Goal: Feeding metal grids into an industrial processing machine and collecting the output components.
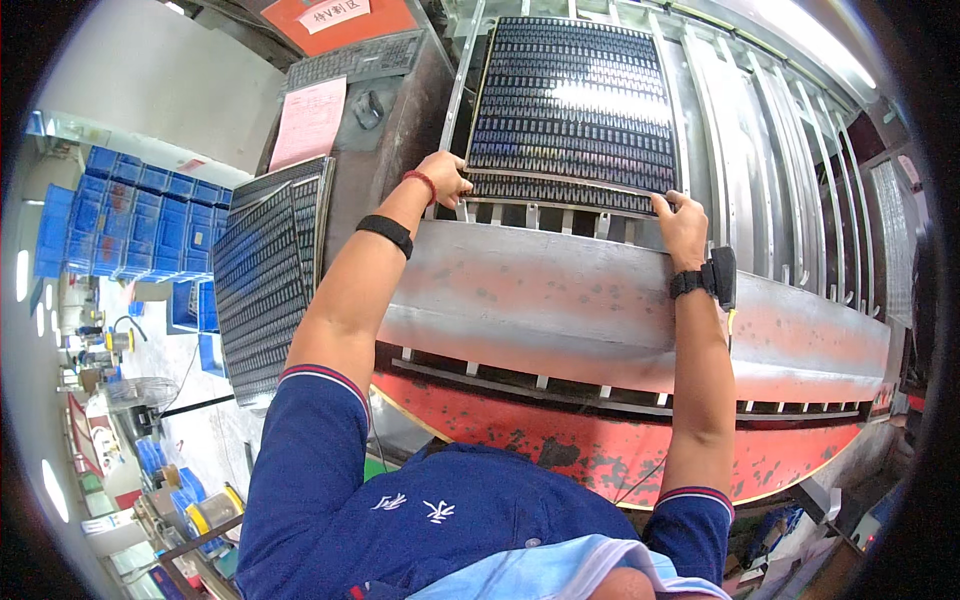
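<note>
A dark circuit board panel (570,110) with many rows of small rectangular units lies on the metal rails of a machine bed. A pale line crosses it near its close edge, with one more dark strip (560,190) on the near side; I cannot tell whether that strip is a second panel. My left hand (443,180) has its fingers closed at the near left corner. At the near right corner, my right hand (684,228) pinches the edge between thumb and fingers. A red bracelet and a black band circle my left wrist; a black strap device (712,278) is on my right.
More dark panels (265,270) lean in a stack at left. Beyond them a keyboard (355,58), a mouse (370,110) and a pink paper (308,122) rest on a cabinet. A worn grey-and-red beam (540,280) runs before me. Blue bins (150,215) stand far left.
</note>
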`<state>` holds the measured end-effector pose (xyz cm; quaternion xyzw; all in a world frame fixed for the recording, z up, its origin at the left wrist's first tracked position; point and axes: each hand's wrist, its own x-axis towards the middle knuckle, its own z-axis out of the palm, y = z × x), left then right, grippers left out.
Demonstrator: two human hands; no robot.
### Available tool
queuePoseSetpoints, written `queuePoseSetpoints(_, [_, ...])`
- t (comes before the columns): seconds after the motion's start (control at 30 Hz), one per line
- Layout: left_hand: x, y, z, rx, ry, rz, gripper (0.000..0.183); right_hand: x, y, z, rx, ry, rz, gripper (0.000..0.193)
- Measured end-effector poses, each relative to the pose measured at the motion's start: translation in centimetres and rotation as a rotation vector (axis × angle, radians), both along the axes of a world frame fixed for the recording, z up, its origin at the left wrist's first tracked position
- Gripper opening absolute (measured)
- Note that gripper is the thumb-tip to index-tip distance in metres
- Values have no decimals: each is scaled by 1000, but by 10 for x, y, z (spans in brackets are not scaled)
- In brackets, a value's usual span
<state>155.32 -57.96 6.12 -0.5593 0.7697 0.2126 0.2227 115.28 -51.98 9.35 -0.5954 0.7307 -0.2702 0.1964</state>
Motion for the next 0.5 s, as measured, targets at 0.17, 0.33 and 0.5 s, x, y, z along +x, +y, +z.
queuePoseSetpoints(0.17, [-7,11,10,180,426,509,42,0,-1,-2,25,-31,2,37])
queuePoseSetpoints(0.33, [-25,24,31,166,570,820,46,-1,0,0,-26,7,-21,35])
queuePoseSetpoints(0.5, [-32,31,45,118,417,701,43,0,2,3,-47,2,-10,35])
